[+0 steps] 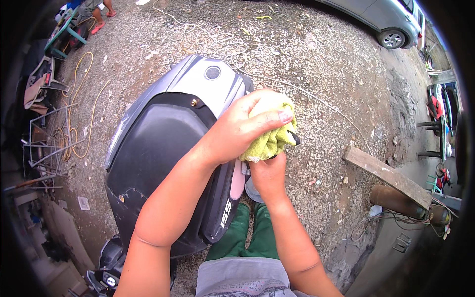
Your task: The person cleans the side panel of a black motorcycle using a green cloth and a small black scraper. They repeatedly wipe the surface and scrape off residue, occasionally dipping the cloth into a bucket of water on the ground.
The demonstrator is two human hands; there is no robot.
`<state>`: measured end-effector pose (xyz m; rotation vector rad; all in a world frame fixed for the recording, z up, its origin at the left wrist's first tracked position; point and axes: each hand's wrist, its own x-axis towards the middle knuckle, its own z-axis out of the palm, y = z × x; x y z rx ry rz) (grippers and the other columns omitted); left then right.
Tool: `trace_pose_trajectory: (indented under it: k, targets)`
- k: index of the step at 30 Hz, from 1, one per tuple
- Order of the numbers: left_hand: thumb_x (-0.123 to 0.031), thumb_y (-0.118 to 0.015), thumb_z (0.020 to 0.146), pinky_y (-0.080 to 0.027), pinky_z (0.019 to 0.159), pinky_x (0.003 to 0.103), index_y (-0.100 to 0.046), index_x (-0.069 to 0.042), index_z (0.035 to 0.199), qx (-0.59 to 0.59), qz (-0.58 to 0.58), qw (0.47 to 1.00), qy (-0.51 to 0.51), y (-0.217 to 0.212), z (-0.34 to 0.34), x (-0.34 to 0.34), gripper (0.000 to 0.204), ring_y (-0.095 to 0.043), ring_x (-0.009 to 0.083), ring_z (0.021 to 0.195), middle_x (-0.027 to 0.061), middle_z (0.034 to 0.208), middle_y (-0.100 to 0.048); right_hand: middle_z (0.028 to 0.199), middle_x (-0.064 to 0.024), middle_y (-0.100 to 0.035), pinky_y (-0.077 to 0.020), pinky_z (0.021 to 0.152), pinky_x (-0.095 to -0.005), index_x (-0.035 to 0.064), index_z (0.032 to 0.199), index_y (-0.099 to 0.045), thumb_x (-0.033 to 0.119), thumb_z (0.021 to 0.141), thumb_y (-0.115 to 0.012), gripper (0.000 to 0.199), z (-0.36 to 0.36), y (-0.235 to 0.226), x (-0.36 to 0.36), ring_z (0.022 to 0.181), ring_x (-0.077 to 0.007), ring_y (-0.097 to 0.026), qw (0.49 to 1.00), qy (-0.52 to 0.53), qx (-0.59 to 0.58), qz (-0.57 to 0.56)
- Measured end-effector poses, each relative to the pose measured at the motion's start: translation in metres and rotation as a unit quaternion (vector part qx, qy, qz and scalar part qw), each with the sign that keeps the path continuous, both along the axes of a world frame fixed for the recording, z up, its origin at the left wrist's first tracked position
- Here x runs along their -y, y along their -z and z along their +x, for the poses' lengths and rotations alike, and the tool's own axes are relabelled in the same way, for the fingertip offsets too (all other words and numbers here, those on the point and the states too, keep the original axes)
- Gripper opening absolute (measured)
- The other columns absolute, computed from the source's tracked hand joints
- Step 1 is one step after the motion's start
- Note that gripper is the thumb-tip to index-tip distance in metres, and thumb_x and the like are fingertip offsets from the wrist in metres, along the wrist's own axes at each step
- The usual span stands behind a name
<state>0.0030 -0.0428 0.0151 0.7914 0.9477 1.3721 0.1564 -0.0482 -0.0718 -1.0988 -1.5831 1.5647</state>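
Note:
My left hand [242,126] is closed over a crumpled yellow-green cloth [269,141], its thumb lying across the top. From below, my right hand [268,173] is raised against the cloth, its fingers mostly hidden by it. A small dark piece [297,137] pokes out of the cloth's right side; I cannot make out what it is. Beside and under my left forearm stands a motor scooter with a black seat [163,133], a silver-grey tail panel [193,74] and a pink patch [237,180] on its side. The seat cover is torn near its left edge.
Gravel [316,99] surrounds the scooter. A wooden beam [388,175] lies over a rusty cylinder [396,200] at right. A yellow hose [74,133] and metal frames [47,133] are at left. A silver car [381,20] is parked far right; a person's legs [99,17] show far left.

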Motion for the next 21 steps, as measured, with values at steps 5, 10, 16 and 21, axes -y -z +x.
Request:
trace_pose_trajectory:
  k: [5,10,16,21]
  targets:
    - [-0.026,-0.071,0.099,-0.054,0.076,0.027,-0.064,-0.001,0.113,0.028,-0.030,0.999,-0.015,0.001,0.002,0.004,0.029,-0.066,0.0091,0.085,0.0036,0.096,-0.069,0.115,-0.0092,-0.073,-0.0528,0.090,-0.0319,-0.0043,0.121,-0.066,0.008,0.096,-0.072,0.029,0.011,-0.019,0.021,0.105,-0.0142,-0.067,0.995,-0.038,0.066,0.062]
    - [-0.027,-0.071,0.099,-0.055,0.076,0.028,-0.063,-0.001,0.114,-0.011,-0.001,1.000,-0.013,0.002,0.004,-0.005,0.031,-0.066,0.0099,0.085,0.0042,0.097,-0.069,0.112,-0.0110,-0.073,-0.0531,0.089,-0.0350,-0.0038,0.121,-0.066,0.012,0.095,-0.074,0.031,0.008,-0.004,-0.006,0.104,-0.0155,-0.067,0.999,-0.036,0.035,0.012]
    - [-0.027,-0.071,0.099,-0.054,0.076,0.028,-0.063,-0.001,0.114,0.010,-0.013,1.000,-0.015,0.000,-0.002,0.000,0.030,-0.066,0.0099,0.087,0.0042,0.097,-0.069,0.101,-0.0181,-0.073,-0.0547,0.084,-0.0409,-0.0023,0.111,-0.068,0.012,0.092,-0.072,0.024,0.009,-0.028,0.014,0.094,-0.0361,-0.072,0.988,-0.055,0.056,0.132]
    - [-0.026,-0.071,0.099,-0.054,0.076,0.027,-0.063,-0.002,0.114,-0.001,0.004,1.000,-0.023,-0.001,0.003,-0.005,0.030,-0.065,0.0095,0.087,0.0036,0.098,-0.069,0.102,-0.0168,-0.074,-0.0547,0.083,-0.0378,-0.0025,0.113,-0.068,0.010,0.091,-0.075,0.027,0.007,-0.011,-0.002,0.093,-0.0276,-0.072,0.997,-0.043,0.039,0.054]
